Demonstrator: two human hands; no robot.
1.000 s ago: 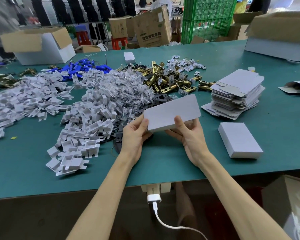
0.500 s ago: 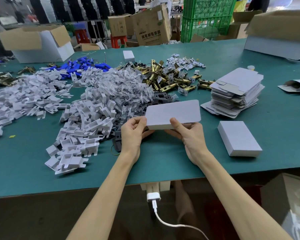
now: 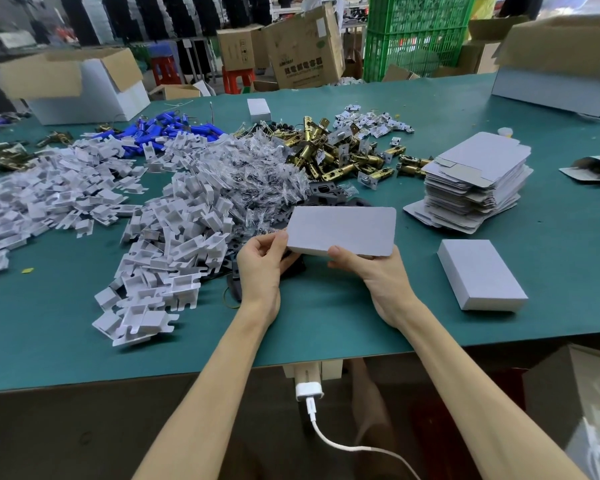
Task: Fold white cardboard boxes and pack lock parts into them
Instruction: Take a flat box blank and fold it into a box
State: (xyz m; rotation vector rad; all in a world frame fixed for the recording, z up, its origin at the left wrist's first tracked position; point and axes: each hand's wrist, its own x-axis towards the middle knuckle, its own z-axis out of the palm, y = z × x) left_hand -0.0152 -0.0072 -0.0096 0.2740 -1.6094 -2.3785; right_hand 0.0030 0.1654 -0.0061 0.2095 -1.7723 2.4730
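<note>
The step in hand looks like the closing or checking of one folded white box [image 3: 342,230], held just above the tabletop [image 3: 326,317] in the middle of the frame. The left hand [image 3: 262,261] pinches its left end, thumb on top and fingers curled under. The right hand [image 3: 374,271] grips the near edge the same way, thumb on the edge and fingers hidden beneath. The box shows a plain, flat white top face with rounded corners on its right side and a thin near wall. Whether its flaps are fully tucked, or whether anything is inside, cannot be told from here. If it is done, the next move would call for setting it down by the finished box [image 3: 482,275] at lower right. A fresh blank would then come from the stack of flat blanks [image 3: 475,181] at right. If it is unfilled, it must be opened for parts from the brass latch pile [image 3: 340,150] above it and the white plastic pieces [image 3: 174,237] to the left.
</note>
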